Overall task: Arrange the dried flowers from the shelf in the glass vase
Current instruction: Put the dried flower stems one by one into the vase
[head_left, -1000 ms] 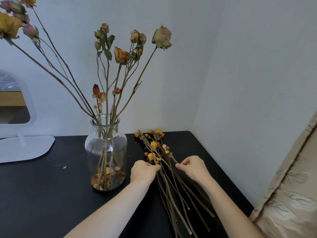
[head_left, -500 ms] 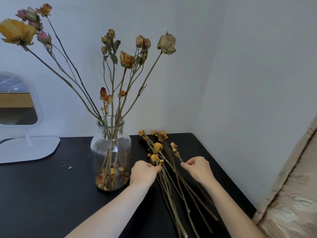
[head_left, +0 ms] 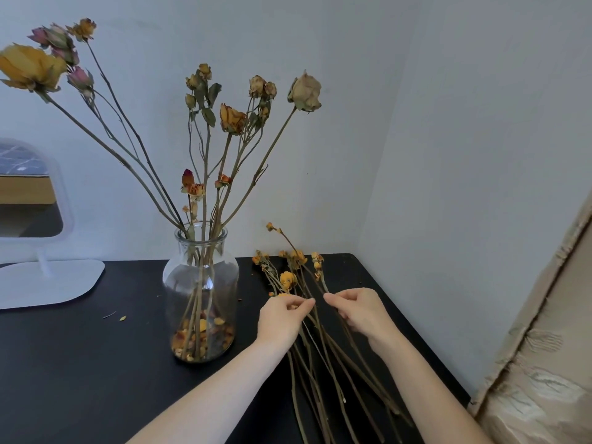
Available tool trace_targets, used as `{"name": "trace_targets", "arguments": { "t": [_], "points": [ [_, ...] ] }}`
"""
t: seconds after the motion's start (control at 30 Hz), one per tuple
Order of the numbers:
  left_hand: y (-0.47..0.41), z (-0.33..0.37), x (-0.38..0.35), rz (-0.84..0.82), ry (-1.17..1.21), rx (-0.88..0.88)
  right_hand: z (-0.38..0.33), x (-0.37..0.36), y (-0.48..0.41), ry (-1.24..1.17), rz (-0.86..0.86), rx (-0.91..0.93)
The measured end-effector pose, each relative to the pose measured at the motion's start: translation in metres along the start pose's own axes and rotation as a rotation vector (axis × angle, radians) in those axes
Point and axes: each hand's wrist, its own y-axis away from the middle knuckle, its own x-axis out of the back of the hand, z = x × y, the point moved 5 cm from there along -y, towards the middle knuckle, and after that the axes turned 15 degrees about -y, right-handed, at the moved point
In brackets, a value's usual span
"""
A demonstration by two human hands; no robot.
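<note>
Left hand [head_left: 283, 318] and right hand [head_left: 360, 310] are both curled in a pinch on stems among the dried flowers [head_left: 288, 280] lying on the black surface [head_left: 80, 363], their fingertips nearly meeting. The stems' long axis runs from the cut ends near the person to the yellow heads by the wall. The glass vase [head_left: 200, 283], already holding tall dried roses [head_left: 234, 118], stands upright just left of the left hand, so that hand is the nearer one, and a chosen stem would have to swing upright and leftward. Compared with half a second ago, the hands have drawn closer together, and one sprig [head_left: 271, 226] has tipped up, its bud now above the others.
</note>
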Motion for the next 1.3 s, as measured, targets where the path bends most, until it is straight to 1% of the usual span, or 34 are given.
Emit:
{"name": "trace_targets", "arguments": {
  "t": [0.1, 0.2, 0.3, 0.43, 0.53, 0.67, 0.83, 1.0, 1.13, 1.2, 1.3],
  "points": [
    [0.004, 0.014, -0.004, -0.061, 0.227, 0.051, -0.005, -0.007, 0.009, -0.095, -0.076, -0.014],
    [0.004, 0.019, -0.003, -0.11, 0.33, 0.091, -0.009, -0.006, 0.012, -0.149, -0.12, -0.032],
    [0.007, 0.024, 0.002, -0.108, 0.318, 0.066, -0.012, -0.005, 0.013, -0.172, -0.155, -0.024],
    [0.01, 0.038, 0.012, -0.024, 0.178, -0.091, -0.017, -0.004, 0.015, -0.216, -0.169, 0.022],
    [0.01, 0.049, 0.019, 0.006, 0.117, -0.196, -0.024, 0.0, 0.016, -0.224, -0.117, 0.099],
    [0.016, 0.061, 0.026, -0.03, 0.141, -0.265, -0.036, 0.008, 0.017, -0.293, 0.02, 0.189],
    [0.033, 0.074, 0.04, -0.058, 0.071, -0.369, -0.056, 0.018, 0.024, -0.392, 0.177, 0.317],
    [0.066, 0.087, 0.065, -0.077, 0.004, -0.547, -0.074, 0.018, 0.035, -0.42, 0.198, 0.39],
    [0.1, 0.089, 0.094, -0.013, -0.04, -0.677, -0.086, 0.012, 0.045, -0.436, 0.17, 0.426],
    [0.114, 0.089, 0.114, 0.065, -0.042, -0.7, -0.091, 0.007, 0.049, -0.458, 0.16, 0.423],
    [0.123, 0.092, 0.154, 0.232, -0.039, -0.677, -0.097, -0.004, 0.053, -0.485, 0.122, 0.409]
  ]
}}
